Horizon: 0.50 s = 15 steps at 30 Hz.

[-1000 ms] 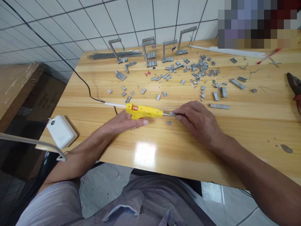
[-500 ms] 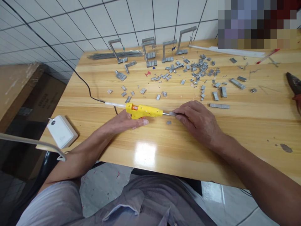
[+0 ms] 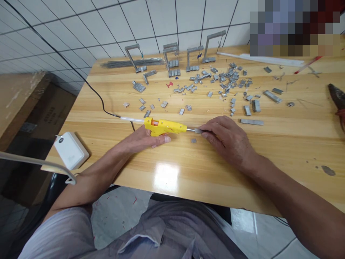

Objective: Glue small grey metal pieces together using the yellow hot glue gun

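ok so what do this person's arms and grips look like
The left grip and the right grip wear no gloves, and no rings or watch show. The left forearm and right forearm are bare. A loose, wrinkled greyish sleeve shows on the left; none shows on the right.

White glare (image 3: 166, 177) marks the brightly lit tabletop (image 3: 221, 183); coarse pixels (image 3: 289, 28) hide the upper right.

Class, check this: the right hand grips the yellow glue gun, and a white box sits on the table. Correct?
Wrong hand: the head view shows the left hand gripping the yellow glue gun. The white box does sit on the table.
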Each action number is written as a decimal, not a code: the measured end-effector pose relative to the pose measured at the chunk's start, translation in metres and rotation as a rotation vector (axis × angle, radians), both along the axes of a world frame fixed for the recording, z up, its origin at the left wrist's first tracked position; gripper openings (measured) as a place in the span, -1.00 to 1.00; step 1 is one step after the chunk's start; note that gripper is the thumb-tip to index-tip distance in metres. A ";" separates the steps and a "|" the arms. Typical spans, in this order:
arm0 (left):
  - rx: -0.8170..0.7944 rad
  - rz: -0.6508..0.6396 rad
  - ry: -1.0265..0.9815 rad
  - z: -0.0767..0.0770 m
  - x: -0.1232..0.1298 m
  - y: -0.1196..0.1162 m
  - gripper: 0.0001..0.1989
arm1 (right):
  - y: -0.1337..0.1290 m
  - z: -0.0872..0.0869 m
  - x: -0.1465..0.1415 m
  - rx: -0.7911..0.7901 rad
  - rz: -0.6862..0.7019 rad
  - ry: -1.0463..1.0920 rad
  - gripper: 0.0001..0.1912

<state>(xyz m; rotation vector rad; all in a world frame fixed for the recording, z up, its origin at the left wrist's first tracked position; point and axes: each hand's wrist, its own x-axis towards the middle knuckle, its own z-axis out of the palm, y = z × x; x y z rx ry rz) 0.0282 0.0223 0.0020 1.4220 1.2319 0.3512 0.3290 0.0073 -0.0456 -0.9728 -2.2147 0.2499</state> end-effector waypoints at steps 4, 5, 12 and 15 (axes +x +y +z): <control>-0.002 -0.012 0.003 0.002 0.001 -0.001 -0.62 | 0.000 0.000 0.000 -0.005 -0.003 0.004 -0.83; -0.002 -0.015 0.002 0.003 0.001 -0.001 -0.61 | -0.001 0.000 0.000 -0.012 -0.005 0.007 -0.83; 0.012 -0.034 0.008 -0.001 -0.003 0.000 -0.60 | -0.001 -0.001 0.000 -0.005 -0.003 0.003 -0.82; 0.019 -0.037 0.007 -0.002 -0.003 0.000 -0.59 | -0.001 -0.001 0.000 0.022 0.002 0.003 -0.83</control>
